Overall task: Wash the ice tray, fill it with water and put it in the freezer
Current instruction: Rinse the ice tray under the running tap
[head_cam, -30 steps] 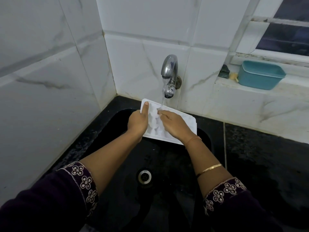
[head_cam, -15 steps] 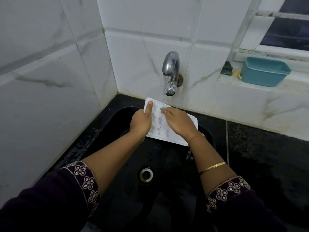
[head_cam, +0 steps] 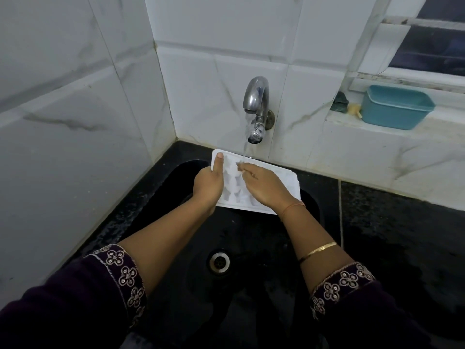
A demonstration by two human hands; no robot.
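Tray: white ice tray [head_cam: 254, 190] was over the black sink [head_cam: 176, 177], under tap [head_cam: 256, 107] water.
Grips: left hand [head_cam: 207, 186] clamped its edge; right hand [head_cam: 266, 187] rubbed cavities.
Handling: likely light, wet, slippery; hold rims.

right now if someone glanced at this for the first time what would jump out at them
The white ice tray stands out brightest, held over the black sink at the centre, under the running chrome tap. The left hand has a grip on the tray's left edge, while the right hand rubs its cups where the stream lands. A teal tub sits on the ledge at the upper right.
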